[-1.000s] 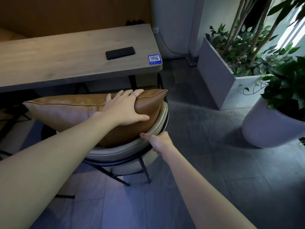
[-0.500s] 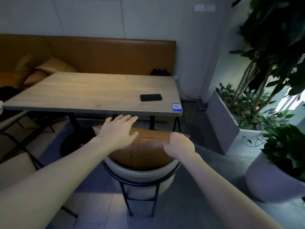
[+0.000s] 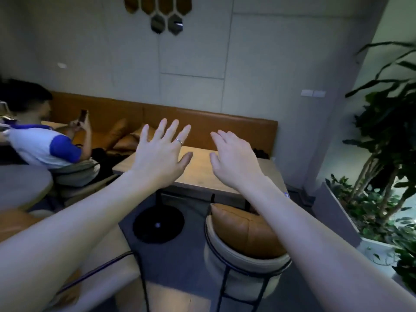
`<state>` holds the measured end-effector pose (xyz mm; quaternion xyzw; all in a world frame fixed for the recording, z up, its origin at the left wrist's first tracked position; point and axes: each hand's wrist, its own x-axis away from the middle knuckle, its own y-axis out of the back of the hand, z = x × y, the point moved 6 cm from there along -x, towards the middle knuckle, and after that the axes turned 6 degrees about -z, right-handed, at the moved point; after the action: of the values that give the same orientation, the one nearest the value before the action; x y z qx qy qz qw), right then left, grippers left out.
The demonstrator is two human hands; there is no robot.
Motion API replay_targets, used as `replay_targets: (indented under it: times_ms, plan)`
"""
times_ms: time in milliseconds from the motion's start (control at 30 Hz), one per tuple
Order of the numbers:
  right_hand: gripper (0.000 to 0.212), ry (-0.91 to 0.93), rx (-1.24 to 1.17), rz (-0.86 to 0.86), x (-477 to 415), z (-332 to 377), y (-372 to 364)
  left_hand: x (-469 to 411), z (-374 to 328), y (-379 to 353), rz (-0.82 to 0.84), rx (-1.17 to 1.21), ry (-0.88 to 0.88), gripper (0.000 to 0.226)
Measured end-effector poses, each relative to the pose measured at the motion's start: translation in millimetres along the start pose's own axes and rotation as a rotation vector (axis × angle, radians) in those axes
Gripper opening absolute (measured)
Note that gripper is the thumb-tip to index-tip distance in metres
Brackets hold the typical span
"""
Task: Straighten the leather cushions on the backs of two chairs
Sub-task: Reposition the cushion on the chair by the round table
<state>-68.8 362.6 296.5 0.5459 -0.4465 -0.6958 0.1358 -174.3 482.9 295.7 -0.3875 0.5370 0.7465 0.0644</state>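
Note:
A tan leather cushion (image 3: 243, 233) stands upright against the cream backrest of a black-framed chair (image 3: 238, 273) at lower centre right; my right forearm hides its right part. Part of another tan cushion (image 3: 13, 224) shows at the lower left edge, next to a second chair's dark frame (image 3: 139, 266). My left hand (image 3: 162, 156), with a ring, is raised in the air above the table, fingers spread, holding nothing. My right hand (image 3: 234, 158) hovers beside it, fingers apart and empty. Both hands are well above the cushion and apart from it.
A wooden table (image 3: 200, 174) on a black round base (image 3: 158, 224) stands beyond the chair. An orange bench (image 3: 225, 129) with loose cushions runs along the wall. A seated person (image 3: 42, 145) holds a phone at left. Planters with plants (image 3: 371, 199) fill the right side.
Both hands have let go of the cushion and lifted into the air with fingers spread. The view has tilted up, showing the wall, bench and a seated person.

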Motion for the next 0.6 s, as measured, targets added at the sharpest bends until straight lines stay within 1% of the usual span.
replay_targets:
  times_ms: [167,300,433,600]
  plan:
    - [0.06,0.122,0.006,-0.263,-25,115,73,23,83,102,-0.19,-0.017,0.034,0.071]
    - [0.062,0.153,-0.038,-0.383,-35,188,109,50,144,155,-0.275,-0.038,0.116,0.071]
    - [0.066,0.148,-0.084,-0.396,-37,242,113,85,195,178,-0.291,-0.044,0.195,0.072]
    - [0.068,0.183,-0.114,-0.336,-37,295,93,118,261,185,-0.278,-0.066,0.307,0.071]
